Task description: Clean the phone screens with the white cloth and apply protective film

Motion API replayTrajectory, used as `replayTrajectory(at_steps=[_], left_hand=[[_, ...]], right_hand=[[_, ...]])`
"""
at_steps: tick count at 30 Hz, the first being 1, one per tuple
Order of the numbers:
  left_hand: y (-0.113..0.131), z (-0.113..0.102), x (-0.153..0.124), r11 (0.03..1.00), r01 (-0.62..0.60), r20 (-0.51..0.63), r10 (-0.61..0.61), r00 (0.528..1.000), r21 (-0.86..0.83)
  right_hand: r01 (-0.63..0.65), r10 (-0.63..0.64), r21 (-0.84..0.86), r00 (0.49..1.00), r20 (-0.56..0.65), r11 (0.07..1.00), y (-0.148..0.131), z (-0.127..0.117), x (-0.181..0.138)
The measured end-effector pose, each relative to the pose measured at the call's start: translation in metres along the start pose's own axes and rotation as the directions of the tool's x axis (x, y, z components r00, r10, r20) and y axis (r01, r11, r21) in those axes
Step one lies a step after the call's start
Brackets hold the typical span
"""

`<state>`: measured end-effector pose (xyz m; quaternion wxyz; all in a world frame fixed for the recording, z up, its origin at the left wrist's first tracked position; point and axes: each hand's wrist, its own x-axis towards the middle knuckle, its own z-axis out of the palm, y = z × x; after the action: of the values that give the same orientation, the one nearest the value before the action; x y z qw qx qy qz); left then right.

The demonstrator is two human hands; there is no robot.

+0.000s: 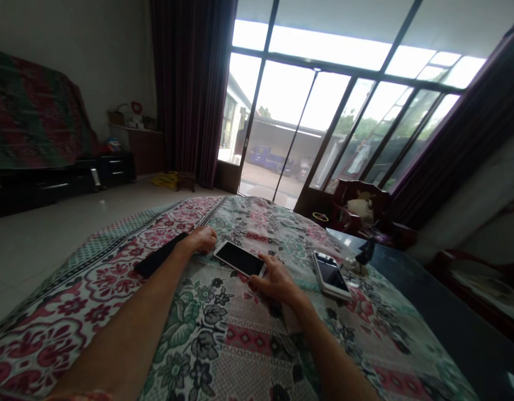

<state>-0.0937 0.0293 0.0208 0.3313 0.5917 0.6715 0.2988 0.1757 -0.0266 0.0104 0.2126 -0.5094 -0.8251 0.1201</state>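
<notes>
A white-framed smartphone (239, 258) with a dark screen lies face up on the patterned cloth (240, 317). My right hand (276, 278) pinches its near right end between thumb and fingers. To the left of the phone, my left hand (202, 239) rests on the cloth with its fingers curled; whatever may be inside them is hidden. A flat black object (161, 257) lies beside my left wrist, partly covered by the forearm. Right of my right hand is another white smartphone (330, 272), apparently on top of a white box or second device. A pale strip under my right wrist is mostly hidden.
Small clear and dark items (359, 262) sit past the second phone. A dark glossy surface (424, 295) borders the cloth on the right. Beyond are a wooden chair (361, 195), glass doors (290, 133), curtains (192, 83) and a black cabinet (60, 181).
</notes>
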Motion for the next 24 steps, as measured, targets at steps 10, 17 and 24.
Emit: replayTrajectory(at_steps=[10,17,24], left_hand=[[0.016,0.004,-0.014,0.996,0.076,0.149,-0.069,0.986,-0.042],[0.015,0.01,-0.016,0.95,0.079,0.091,-0.054,0.994,-0.301],[0.038,0.028,-0.016,0.666,-0.004,0.002,0.008,1.0,-0.746]], right_hand=[[0.084,-0.083,0.014,0.994,-0.069,0.996,0.004,0.007,-0.006],[0.032,-0.026,0.06,0.995,-0.098,0.998,0.003,0.009,-0.006],[-0.001,0.053,0.176,0.954,-0.294,0.984,0.004,0.014,-0.005]])
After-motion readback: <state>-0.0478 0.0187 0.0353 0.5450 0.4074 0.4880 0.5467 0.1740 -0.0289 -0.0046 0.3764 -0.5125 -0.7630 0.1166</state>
